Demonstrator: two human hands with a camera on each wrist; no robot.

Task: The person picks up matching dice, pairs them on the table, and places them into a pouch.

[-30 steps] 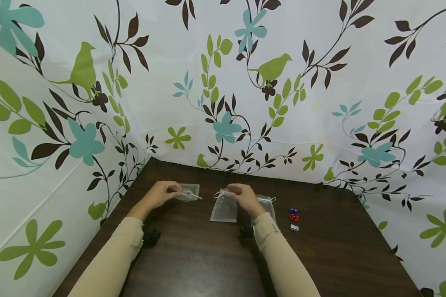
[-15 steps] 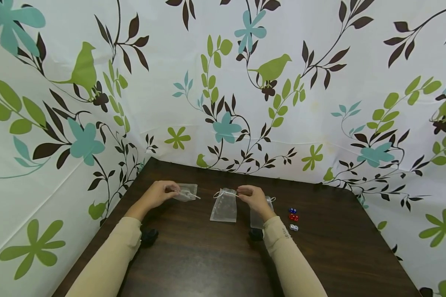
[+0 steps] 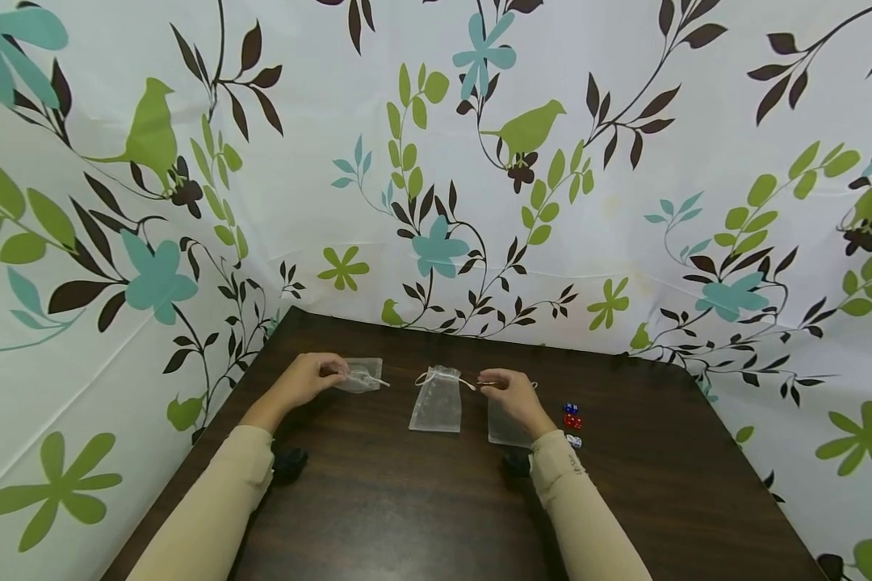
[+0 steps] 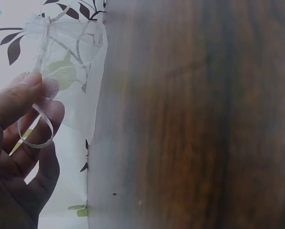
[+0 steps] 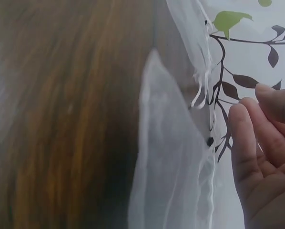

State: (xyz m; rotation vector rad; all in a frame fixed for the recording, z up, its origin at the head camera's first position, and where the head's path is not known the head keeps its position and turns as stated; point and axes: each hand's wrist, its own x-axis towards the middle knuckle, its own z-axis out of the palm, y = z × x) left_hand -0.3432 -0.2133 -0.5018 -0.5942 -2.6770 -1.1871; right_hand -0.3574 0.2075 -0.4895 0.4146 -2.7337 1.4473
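Observation:
My left hand (image 3: 309,379) pinches the gathered neck of a small sheer white drawstring bag (image 4: 68,71) between thumb and fingers. A loop of its cord (image 4: 36,144) hangs below the thumb in the left wrist view. A second sheer drawstring bag (image 3: 436,405) lies flat in the middle, its cord ends spread to both sides. My right hand (image 3: 514,397) hovers over a third sheer bag (image 3: 503,426) and partly hides it. Its fingers are loosely bent, fingertips close to that bag's drawstring end; nothing shows between them in the right wrist view.
Right of the third bag, a blue die (image 3: 570,408), red dice (image 3: 572,421) and a white die (image 3: 575,440) sit in a line, the white one partly behind the wrist. Beyond the dark wooden table (image 3: 407,500) hangs a patterned curtain (image 3: 276,186).
My right hand has moved right, off the middle bag's cord and over to the right bag. My left hand keeps its pinch on the left bag. The view has shifted slightly.

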